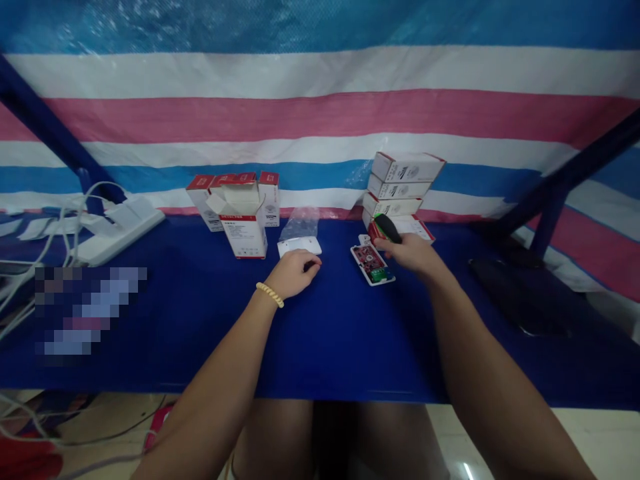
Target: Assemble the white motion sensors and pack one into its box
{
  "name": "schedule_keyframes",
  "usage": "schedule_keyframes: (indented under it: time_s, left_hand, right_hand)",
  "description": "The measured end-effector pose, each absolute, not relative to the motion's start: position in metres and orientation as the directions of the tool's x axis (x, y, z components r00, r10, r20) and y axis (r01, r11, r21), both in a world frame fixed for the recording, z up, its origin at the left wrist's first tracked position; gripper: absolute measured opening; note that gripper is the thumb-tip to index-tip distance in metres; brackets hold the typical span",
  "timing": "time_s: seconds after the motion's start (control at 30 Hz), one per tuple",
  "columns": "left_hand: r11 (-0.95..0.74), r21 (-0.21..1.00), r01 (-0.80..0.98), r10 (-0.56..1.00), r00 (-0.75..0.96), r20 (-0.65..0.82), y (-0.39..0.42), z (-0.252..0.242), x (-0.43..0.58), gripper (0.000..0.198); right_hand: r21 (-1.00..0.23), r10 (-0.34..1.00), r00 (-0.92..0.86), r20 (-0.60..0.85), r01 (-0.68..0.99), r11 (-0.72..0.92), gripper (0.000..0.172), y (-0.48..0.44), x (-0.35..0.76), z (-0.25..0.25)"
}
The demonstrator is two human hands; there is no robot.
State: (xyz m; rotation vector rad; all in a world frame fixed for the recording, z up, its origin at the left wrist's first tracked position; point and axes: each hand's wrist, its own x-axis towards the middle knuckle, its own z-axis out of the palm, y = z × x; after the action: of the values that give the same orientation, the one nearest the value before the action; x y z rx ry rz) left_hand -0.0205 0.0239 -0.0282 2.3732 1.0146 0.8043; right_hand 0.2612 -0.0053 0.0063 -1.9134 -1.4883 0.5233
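My left hand, wearing a braided yellow band at the wrist, is curled at the near edge of a white plastic cover. Its fingertips are tucked under, so anything inside them is hidden. On the right, my right hand grips a screwdriver with a thick black-and-green handle; its shaft cannot be seen. Just left of that hand lies an open white device housing, with a red circuit board and a green part exposed. A small white piece sits at the housing's far end.
Red-and-white boxes stand at the back left, the front one with flaps raised. More boxes are stacked behind my right hand. Clear plastic wrap lies behind the cover. A power strip with cables is left; a dark flat object lies right.
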Motion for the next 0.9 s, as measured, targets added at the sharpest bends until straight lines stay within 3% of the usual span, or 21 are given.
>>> schedule_keyframes:
  time_s: [0.13, 0.27, 0.33, 0.47, 0.57, 0.63, 0.73, 0.8, 0.9]
  left_hand:
    - [-0.644, 0.573, 0.507, 0.748, 0.573, 0.333, 0.025, -0.029, -0.02, 0.015]
    - [-0.626, 0.589, 0.511, 0.758, 0.575, 0.307, 0.023, -0.028, -0.019, 0.015]
    - [-0.631, 0.605, 0.486, 0.746, 0.594, 0.301, 0.021, -0.028, -0.019, 0.03]
    - [-0.685, 0.584, 0.435, 0.671, 0.688, 0.275, 0.016, -0.027, -0.017, 0.083]
    - [-0.704, 0.564, 0.431, 0.624, 0.754, 0.203, 0.011, -0.027, -0.012, 0.095]
    - [-0.712, 0.551, 0.436, 0.6, 0.785, 0.153, 0.007, -0.027, -0.008, 0.087]
    - [-0.719, 0.523, 0.458, 0.592, 0.798, 0.113, 0.003, -0.025, -0.003, 0.069]
    - [-0.716, 0.51, 0.476, 0.605, 0.788, 0.114, 0.003, -0.024, -0.002, 0.064]
    - [-0.717, 0.5, 0.485, 0.615, 0.778, 0.128, 0.005, -0.025, -0.003, 0.065]
  right_hand:
    - [-0.606, 0.958, 0.287, 0.0, 0.762, -0.228, 0.031, -0.003, 0.251, 0.0]
    - [-0.654, 0.995, 0.087, -0.055, 0.75, -0.102, 0.023, -0.007, 0.243, 0.0]
    - [-0.676, 0.994, -0.052, -0.099, 0.736, -0.029, 0.024, -0.01, 0.236, 0.003]
    - [-0.736, 0.949, -0.273, -0.16, 0.673, 0.07, 0.033, -0.017, 0.217, 0.009]
    - [-0.78, 0.957, -0.284, -0.059, 0.612, 0.133, 0.031, -0.021, 0.21, 0.016]
    - [-0.847, 0.983, -0.178, 0.05, 0.513, 0.136, 0.029, -0.024, 0.21, 0.022]
    - [-0.951, 0.974, 0.006, 0.228, 0.215, 0.221, 0.034, -0.027, 0.212, 0.03]
    - [-0.925, 0.921, 0.094, 0.379, 0.074, 0.373, 0.04, -0.03, 0.212, 0.033]
    - [-0.873, 0.864, 0.131, 0.487, 0.054, 0.484, 0.043, -0.031, 0.206, 0.031]
